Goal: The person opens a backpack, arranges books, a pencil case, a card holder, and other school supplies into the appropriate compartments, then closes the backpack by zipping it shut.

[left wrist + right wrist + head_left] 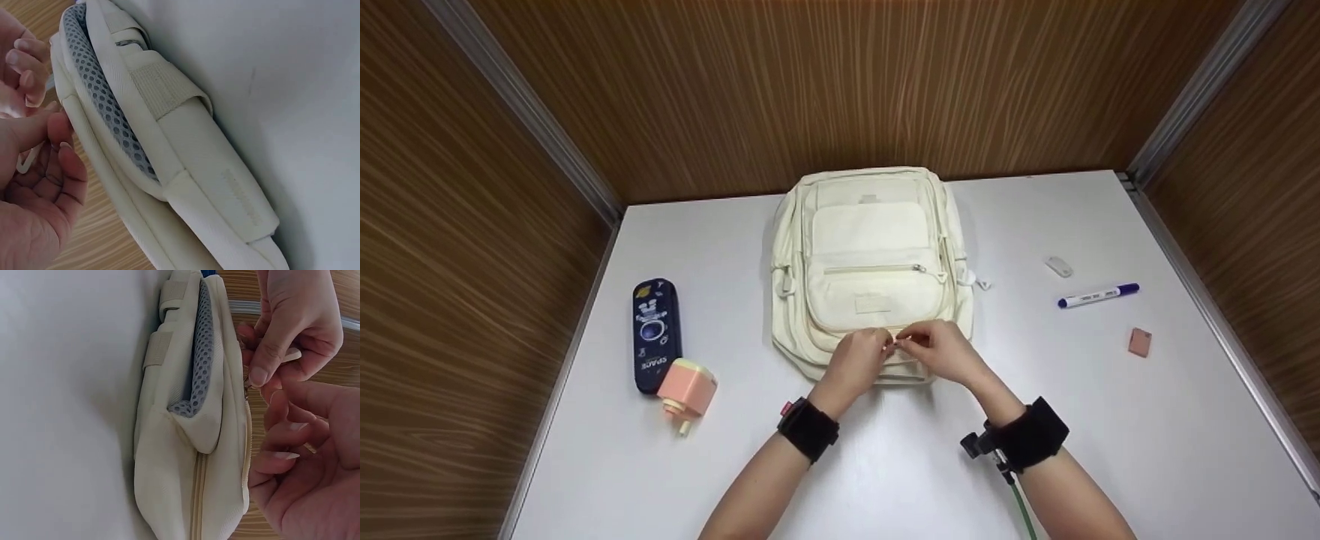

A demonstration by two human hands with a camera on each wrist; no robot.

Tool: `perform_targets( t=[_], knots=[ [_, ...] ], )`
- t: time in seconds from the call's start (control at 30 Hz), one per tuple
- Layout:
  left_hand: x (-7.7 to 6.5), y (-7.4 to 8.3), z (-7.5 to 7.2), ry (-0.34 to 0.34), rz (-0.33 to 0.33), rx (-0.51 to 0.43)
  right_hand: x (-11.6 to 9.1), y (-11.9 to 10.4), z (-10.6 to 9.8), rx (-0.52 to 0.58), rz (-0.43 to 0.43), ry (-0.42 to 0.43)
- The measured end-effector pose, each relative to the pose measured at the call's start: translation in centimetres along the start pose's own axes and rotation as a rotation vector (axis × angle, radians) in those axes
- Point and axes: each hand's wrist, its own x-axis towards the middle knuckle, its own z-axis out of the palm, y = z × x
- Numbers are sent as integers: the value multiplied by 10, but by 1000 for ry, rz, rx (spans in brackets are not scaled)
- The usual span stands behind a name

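A cream backpack [870, 229] lies front up on the white table, its padded grey mesh [203, 354] visible underneath from the wrist views. Both hands meet at its near end, fingertips almost touching along a zipper [248, 433]. My left hand [856, 364] pinches a zipper pull, whose pale loop [25, 160] pokes out below the thumb. Beside it, my right hand [943, 351] has thumb and forefinger pinched at the same zipper; a small beige bit shows among its curled fingers, apparently another pull. The exact contact is mostly hidden by fingers.
To the left lie a navy pencil case [656, 337] with a space print and a pink pencil sharpener [688, 390] with a crank. On the right are a white eraser-like piece [1059, 266], a blue marker [1099, 295] and a small pink block [1140, 342]. Wood-grain panels surround the table.
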Motion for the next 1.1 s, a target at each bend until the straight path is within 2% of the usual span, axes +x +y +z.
perform_targets(
  t=[0.13, 0.23, 0.3, 0.47, 0.8, 0.9, 1.1],
  knots=[
    [0, -3, 1, -5, -15, 30, 4, 5, 0, -187, -20, 97],
    [-1, -3, 1, 10, -6, 42, 6, 8, 1, -309, -62, 90],
    [-2, -3, 1, 23, 4, 50, 7, 9, 1, -347, -83, 63],
    [-3, -3, 0, 71, 21, 60, 7, 12, 2, -385, -104, 40],
    [-7, -5, -8, 167, 37, 3, 6, 11, 0, -436, -121, 165],
    [-9, -9, -13, 166, 5, -43, 6, 11, -1, -441, -140, 186],
    [-13, -24, -27, 115, -96, -134, 5, 12, -2, -411, -137, 184]
  ],
)
